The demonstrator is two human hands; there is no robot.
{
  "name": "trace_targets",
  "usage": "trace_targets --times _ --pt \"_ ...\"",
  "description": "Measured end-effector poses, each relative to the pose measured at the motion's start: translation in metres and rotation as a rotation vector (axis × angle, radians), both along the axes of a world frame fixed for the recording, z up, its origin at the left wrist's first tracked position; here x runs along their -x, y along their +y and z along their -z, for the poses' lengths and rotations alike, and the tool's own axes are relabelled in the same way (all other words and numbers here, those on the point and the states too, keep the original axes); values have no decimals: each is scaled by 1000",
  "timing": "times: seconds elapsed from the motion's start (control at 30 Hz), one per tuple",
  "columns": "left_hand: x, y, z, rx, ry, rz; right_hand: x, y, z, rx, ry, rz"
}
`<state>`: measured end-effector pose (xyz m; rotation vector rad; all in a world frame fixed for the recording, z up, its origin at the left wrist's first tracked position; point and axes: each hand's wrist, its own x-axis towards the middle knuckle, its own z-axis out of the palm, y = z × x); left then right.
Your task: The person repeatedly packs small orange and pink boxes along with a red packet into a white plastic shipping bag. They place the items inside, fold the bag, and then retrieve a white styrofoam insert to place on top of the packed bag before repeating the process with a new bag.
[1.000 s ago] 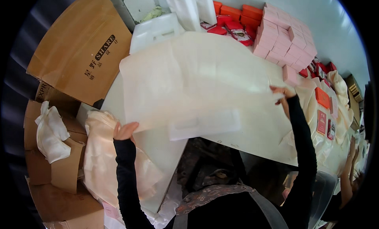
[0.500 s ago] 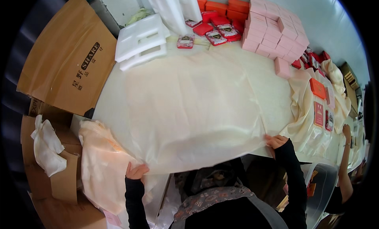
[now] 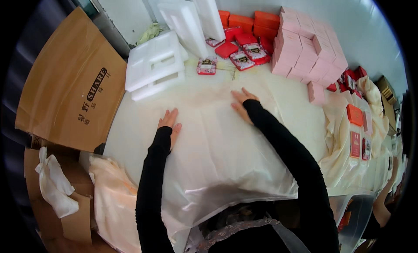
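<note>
A wide sheet of pale cream, glossy cloth (image 3: 217,144) lies spread over the white table, its near edge drooping over the front. My left hand (image 3: 170,124) rests on the cloth's left part, fingers stretched out and nothing held. Farther to the right, my right hand (image 3: 244,104) touches the cloth near its far edge, fingers apart and pointing left and away from me. Beyond the hands lies a red tin with a flowered lid (image 3: 207,65). Close to it, several more red tins (image 3: 242,60) are heaped.
White foam pieces (image 3: 154,63) lie and stand at the back left. Pink boxes (image 3: 309,48) are stacked at the back right. A large cardboard box (image 3: 72,87) borders the left side. Folded peach cloth (image 3: 111,196) hangs at near left. A co-worker's arm (image 3: 387,200) shows at far right.
Both hands have let go of the cloth's near edge and moved away from me onto its far part. The near edge now sags over the table front. The whole view has shifted slightly.
</note>
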<state>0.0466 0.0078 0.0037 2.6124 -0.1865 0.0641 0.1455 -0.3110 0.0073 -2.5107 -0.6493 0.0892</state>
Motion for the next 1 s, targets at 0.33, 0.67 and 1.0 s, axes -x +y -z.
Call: trace_targets --times 0.33,0.67,1.0 --pt "23 -24 -4 -113 50 -260 -1 -2 7 123 -33 -12" --pt "17 -32 -18 -247 36 -259 1 -1 4 133 -46 10" --pt "48 -20 -9 -201 -343 151 -273 -27 -46 309 -1438 525"
